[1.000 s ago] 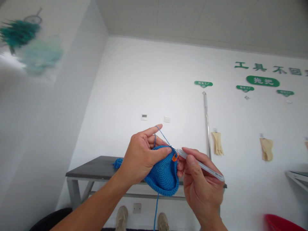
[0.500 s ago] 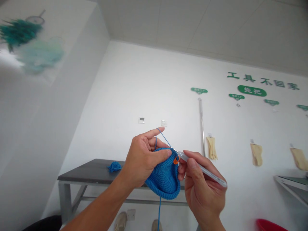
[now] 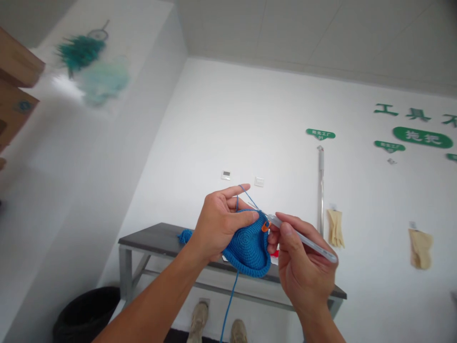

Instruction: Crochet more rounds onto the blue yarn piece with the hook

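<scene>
A round blue crocheted piece (image 3: 250, 250) hangs in front of me, pinched at its upper edge by my left hand (image 3: 221, 221). Blue yarn (image 3: 246, 193) runs taut over that hand's raised index finger, and a strand (image 3: 228, 302) trails down toward the floor. My right hand (image 3: 303, 271) is closed on a pale crochet hook (image 3: 303, 238), whose tip meets the piece's rim beside an orange stitch marker (image 3: 265, 226).
A grey table (image 3: 153, 240) stands against the white wall with a small blue yarn bit (image 3: 184, 235) on it. A black bin (image 3: 85, 314) sits lower left. My shoes (image 3: 198, 324) show below. Gloves (image 3: 335, 228) and a pole (image 3: 320, 190) hang on the wall.
The view has swung, shifting the wall and table rightward and bringing the bin and brown boxes into sight. Both hands keep their grips, with the hook still at the rim.
</scene>
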`<act>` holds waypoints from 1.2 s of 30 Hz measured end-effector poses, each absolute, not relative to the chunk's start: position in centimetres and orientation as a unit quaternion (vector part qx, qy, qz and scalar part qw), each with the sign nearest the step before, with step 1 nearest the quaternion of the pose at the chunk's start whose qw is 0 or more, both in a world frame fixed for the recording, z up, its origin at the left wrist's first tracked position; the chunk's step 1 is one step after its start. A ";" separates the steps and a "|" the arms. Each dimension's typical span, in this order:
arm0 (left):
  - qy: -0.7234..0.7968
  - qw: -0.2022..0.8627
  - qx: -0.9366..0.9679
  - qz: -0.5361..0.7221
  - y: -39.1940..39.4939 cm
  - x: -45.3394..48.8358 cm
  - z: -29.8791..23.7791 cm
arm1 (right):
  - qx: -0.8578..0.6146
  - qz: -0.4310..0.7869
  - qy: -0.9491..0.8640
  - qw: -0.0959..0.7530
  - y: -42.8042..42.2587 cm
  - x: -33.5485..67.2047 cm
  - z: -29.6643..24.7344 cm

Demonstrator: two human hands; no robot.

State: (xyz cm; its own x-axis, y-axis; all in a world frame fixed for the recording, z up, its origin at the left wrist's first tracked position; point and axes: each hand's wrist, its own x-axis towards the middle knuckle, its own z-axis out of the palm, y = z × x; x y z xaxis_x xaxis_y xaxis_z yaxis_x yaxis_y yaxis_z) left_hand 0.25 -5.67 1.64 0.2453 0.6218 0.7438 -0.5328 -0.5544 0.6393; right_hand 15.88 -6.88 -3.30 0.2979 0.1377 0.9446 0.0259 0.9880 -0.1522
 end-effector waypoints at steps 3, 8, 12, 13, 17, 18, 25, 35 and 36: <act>0.040 0.470 0.634 0.613 -5.8 -0.1 1.7 | -0.066 0.050 -0.586 0.806 -6.8 15.4 -3.2; 0.043 0.468 0.630 0.619 -6.0 -0.1 1.5 | -0.066 0.056 -0.584 0.807 -6.8 15.4 -3.3; 0.041 0.472 0.628 0.617 -5.6 0.6 1.4 | -0.064 0.074 -0.582 0.807 -6.5 15.9 -3.5; 0.039 0.473 0.627 0.618 -5.5 0.8 1.4 | -0.060 0.080 -0.580 0.809 -6.4 16.0 -3.5; 0.025 0.475 0.628 0.616 -5.5 1.4 1.3 | -0.047 0.088 -0.566 0.819 -6.4 16.3 -3.5; 0.022 0.476 0.629 0.614 -5.6 1.5 1.3 | -0.045 0.085 -0.564 0.820 -6.5 16.3 -3.5; 0.009 0.477 0.633 0.610 -6.4 0.9 1.7 | -0.040 0.048 -0.571 0.818 -7.4 15.8 -3.4; -0.006 0.478 0.624 0.619 -5.7 1.0 2.0 | -0.048 0.049 -0.569 0.819 -6.5 15.8 -3.1; -0.007 0.477 0.622 0.621 -5.7 1.0 2.0 | -0.046 0.049 -0.568 0.821 -6.5 15.8 -3.1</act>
State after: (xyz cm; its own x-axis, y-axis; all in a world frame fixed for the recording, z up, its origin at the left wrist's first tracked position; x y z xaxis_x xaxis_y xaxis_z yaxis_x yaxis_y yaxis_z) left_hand 1.03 -5.74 2.02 0.2284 0.5833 0.7795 -0.6010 -0.5453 0.5842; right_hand 15.80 -6.49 -3.07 0.3509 0.1337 0.9268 -0.0285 0.9908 -0.1322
